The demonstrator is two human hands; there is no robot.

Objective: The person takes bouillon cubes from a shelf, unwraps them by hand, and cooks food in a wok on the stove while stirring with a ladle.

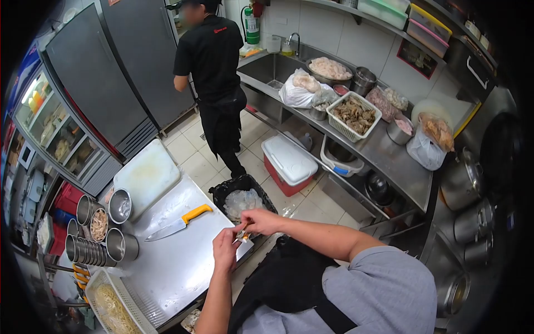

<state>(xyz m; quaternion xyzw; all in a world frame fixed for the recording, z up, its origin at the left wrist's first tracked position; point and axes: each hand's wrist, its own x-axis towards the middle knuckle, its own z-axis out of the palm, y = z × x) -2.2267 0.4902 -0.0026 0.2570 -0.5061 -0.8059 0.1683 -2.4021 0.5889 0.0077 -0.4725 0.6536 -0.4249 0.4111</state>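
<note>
My left hand (225, 249) and my right hand (262, 221) meet in front of my apron, close to the corner of the steel table (183, 256). Fingers of both are closed around a small orange-and-white thing (243, 236), mostly covered by them; its kind does not show. Just beyond my hands stands a bin (218, 192) lined with a black bag, with clear crumpled plastic (243, 201) inside. On the table, left of my hands, lies a knife (181, 224) with a yellow handle.
A white cutting board (147, 172), steel pots (122, 245) and a basket of noodles (114, 309) are on the left. A co-worker (208, 72) stands ahead. The right counter holds a basket of shrimp (354, 116) and bagged food; a red cooler (289, 161) sits below.
</note>
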